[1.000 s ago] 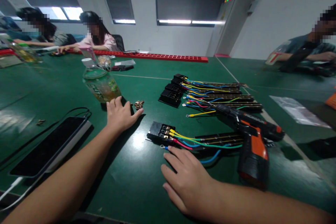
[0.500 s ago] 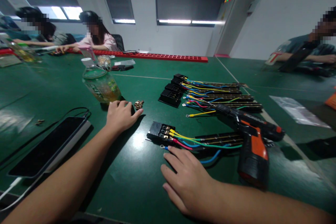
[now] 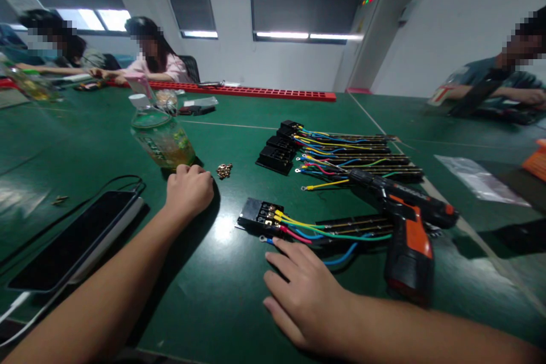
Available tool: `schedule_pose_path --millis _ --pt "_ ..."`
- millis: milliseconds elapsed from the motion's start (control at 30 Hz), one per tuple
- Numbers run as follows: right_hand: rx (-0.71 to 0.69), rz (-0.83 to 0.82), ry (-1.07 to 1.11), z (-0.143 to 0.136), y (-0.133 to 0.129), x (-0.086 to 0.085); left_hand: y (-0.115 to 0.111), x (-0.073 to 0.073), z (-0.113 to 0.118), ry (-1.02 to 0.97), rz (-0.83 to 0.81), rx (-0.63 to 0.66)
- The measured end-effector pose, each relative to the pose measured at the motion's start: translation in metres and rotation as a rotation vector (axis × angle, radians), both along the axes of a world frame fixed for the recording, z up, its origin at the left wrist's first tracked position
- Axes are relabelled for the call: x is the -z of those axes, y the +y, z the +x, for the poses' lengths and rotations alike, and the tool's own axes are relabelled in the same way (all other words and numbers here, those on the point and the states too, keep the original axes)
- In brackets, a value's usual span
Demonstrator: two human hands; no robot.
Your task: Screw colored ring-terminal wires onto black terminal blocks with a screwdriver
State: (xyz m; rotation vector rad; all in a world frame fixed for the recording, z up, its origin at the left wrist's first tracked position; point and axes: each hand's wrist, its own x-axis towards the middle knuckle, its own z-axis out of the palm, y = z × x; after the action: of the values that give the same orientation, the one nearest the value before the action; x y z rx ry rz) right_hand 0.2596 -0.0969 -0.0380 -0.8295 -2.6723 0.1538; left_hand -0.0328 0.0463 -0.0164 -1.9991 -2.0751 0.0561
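My left hand [image 3: 190,190] is curled closed on the green table, just left of a small pile of brass-coloured screws [image 3: 224,170]; whatever its fingers hold is hidden. My right hand [image 3: 307,290] lies with fingers apart, its index fingertip at a blue wire end with a ring terminal [image 3: 263,238]. Just beyond it lies a black terminal block [image 3: 256,215] with yellow, green, blue and red wires running right to a dark strip. An orange and black cordless screwdriver [image 3: 413,236] rests to the right, its nose over the wires.
Several more wired terminal blocks [image 3: 275,158] lie farther back. A drink bottle [image 3: 160,139] stands behind my left hand. At left are a phone [image 3: 77,242] with a cable and a few loose screws [image 3: 60,201]. A plastic bag [image 3: 478,179] lies at right. Several people sit around the table.
My left hand has closed, its thumb and fingers drawing back leftward from the screw pile. My right hand has stayed at the blue wire. The view has shifted slightly.
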Motion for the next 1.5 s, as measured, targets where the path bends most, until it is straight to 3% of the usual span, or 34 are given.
schedule_pose_path --millis 633,933,1167,1500 --pt "0.026 0.093 0.096 -0.0009 -0.0007 -0.0011 0.0014 -0.0068 -0.0028 -0.067 -0.05 0.02" --pt "0.054 0.05 0.095 -0.0017 -0.0018 0.0 0.0028 -0.0043 0.0005 -0.141 -0.077 0.076" --pt "0.079 0.035 0.123 -0.0023 -0.0051 0.0011 0.0028 -0.0029 0.0018 -0.187 -0.144 0.039" --pt "0.144 -0.07 -0.085 -0.0057 -0.0032 -0.0005 0.0003 0.0003 0.0034 -0.274 -0.142 0.104"
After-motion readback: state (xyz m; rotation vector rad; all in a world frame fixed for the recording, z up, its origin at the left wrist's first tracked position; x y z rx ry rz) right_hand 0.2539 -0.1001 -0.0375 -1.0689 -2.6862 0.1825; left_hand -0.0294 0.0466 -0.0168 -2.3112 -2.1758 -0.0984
